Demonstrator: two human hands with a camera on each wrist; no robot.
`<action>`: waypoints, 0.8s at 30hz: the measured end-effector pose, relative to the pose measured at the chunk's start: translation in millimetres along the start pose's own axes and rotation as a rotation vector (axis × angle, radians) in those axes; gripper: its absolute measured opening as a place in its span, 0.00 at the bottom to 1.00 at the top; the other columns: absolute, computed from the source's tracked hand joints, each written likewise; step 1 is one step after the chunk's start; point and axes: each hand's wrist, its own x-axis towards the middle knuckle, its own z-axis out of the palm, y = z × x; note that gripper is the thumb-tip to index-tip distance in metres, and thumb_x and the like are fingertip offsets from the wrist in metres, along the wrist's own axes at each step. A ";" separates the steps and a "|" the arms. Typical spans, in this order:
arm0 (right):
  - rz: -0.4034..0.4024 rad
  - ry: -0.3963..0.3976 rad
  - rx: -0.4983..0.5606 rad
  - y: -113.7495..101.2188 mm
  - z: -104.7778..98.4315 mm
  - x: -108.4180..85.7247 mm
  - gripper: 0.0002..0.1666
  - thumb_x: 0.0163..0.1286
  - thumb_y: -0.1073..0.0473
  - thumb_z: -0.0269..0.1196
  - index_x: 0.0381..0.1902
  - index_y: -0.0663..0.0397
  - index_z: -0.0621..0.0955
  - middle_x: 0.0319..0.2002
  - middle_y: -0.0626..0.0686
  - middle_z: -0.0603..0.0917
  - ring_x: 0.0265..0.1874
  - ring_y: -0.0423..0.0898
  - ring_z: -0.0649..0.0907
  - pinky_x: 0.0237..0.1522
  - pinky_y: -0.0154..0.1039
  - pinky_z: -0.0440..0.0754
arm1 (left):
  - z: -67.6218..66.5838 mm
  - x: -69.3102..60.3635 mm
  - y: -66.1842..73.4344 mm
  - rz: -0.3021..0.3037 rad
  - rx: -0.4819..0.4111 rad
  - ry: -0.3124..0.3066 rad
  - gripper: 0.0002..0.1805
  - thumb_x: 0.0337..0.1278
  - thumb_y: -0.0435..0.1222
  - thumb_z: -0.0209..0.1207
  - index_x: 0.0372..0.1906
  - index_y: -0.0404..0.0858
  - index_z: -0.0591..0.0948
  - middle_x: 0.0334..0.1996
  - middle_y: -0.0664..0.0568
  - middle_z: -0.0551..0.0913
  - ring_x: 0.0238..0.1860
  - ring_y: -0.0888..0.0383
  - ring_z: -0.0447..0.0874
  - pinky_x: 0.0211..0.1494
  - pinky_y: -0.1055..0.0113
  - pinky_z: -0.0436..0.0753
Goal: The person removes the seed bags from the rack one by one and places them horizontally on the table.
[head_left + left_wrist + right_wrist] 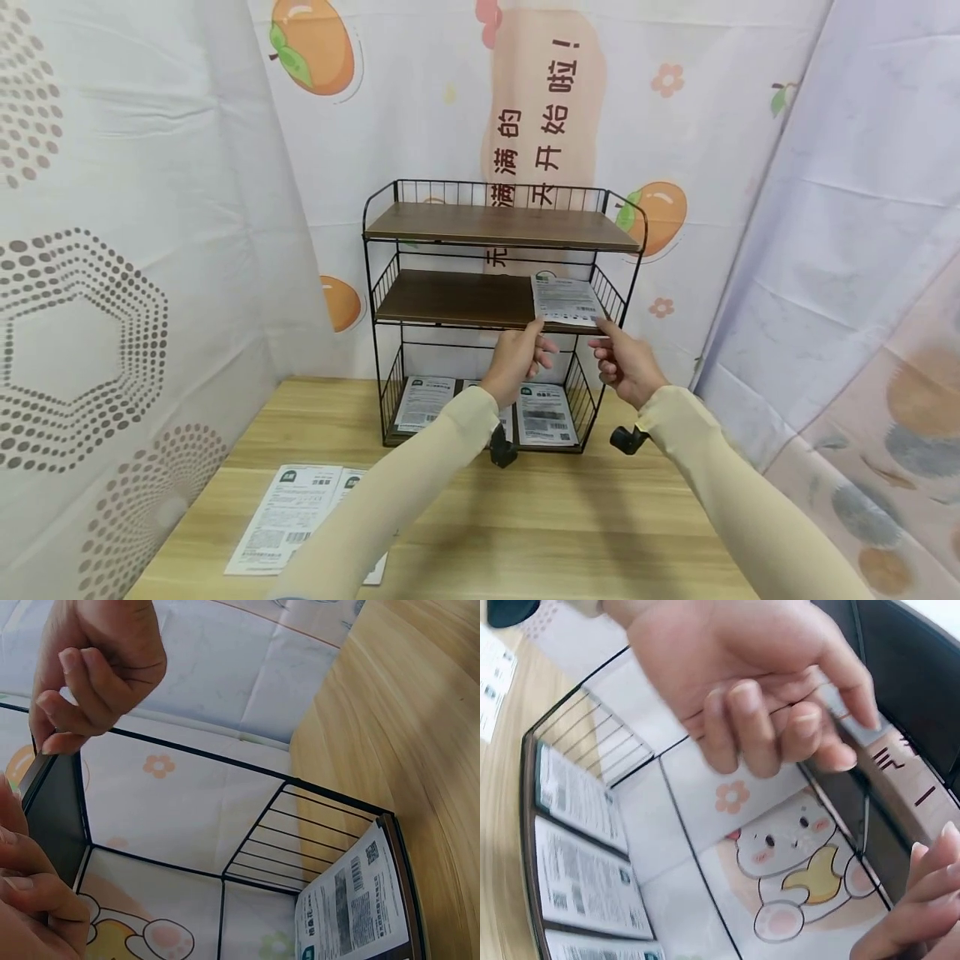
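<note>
On the right part of the middle shelf [457, 298] lies a white printed packet [566, 302], flat, its front edge at the shelf's front edge. My left hand [519, 360] touches its front left corner with the thumb, and my right hand [626, 362] has its thumb on the front right corner. In the left wrist view the right hand [101, 664] bends its fingers loosely below the shelf edge, with the left hand [37, 889] at the side. The right wrist view shows the right hand [742, 682] beneath the shelf, nothing visible in its bent fingers, and part of the left hand [922, 915].
Similar packets [546, 414] lie in a row on the rack's bottom shelf, the middle one partly hidden by my left arm. The top shelf [502, 223] is brown board inside black wire rails. More packets [288, 517] lie on the wooden table [600, 533] at the front left.
</note>
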 end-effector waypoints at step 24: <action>-0.440 0.143 -0.559 7.7 2.6 -11.1 0.33 0.80 0.41 0.56 0.74 0.51 0.73 0.22 0.51 0.84 0.09 0.38 0.70 0.14 0.35 0.70 | -2.5 0.8 9.9 -0.065 -0.032 -0.023 0.38 0.82 0.57 0.41 0.32 0.31 0.87 0.16 0.52 0.82 0.10 0.66 0.63 0.15 0.75 0.64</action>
